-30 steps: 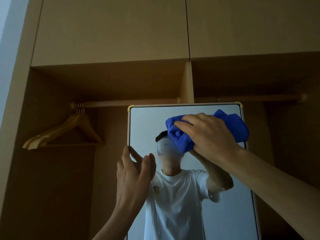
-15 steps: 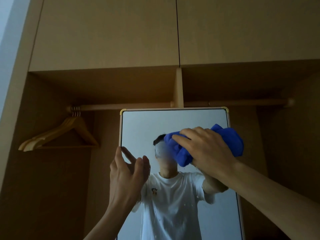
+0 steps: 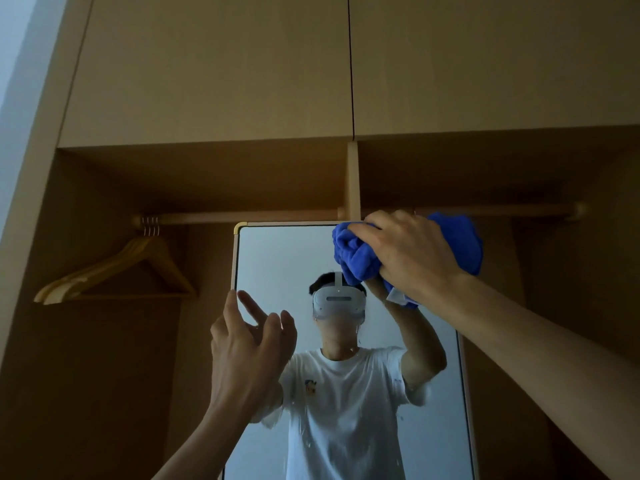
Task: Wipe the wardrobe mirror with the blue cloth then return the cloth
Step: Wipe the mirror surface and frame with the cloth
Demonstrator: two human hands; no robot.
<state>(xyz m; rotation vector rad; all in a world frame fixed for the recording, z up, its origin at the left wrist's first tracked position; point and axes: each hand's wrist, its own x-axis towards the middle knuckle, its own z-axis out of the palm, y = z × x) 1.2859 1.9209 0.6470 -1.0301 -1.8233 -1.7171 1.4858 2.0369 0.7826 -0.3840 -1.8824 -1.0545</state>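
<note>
A tall mirror (image 3: 277,258) with a pale frame and gold corners stands inside the open wardrobe. My right hand (image 3: 412,254) presses a bunched blue cloth (image 3: 356,261) against the mirror's top right corner, hiding that corner. My left hand (image 3: 249,341) is at the mirror's left edge, fingers spread, thumb by the frame; whether it touches the frame is unclear. Water drops show on the lower glass, which reflects a person in a white T-shirt.
A wooden rail (image 3: 263,216) runs across the wardrobe just above the mirror. Several wooden hangers (image 3: 117,271) hang at its left end. Closed upper cabinet doors (image 3: 214,71) sit above, with a vertical divider (image 3: 353,181) between compartments.
My right hand has moved the cloth up and to the right, from the upper middle of the glass to the top right corner. My left hand has stayed at the left edge.
</note>
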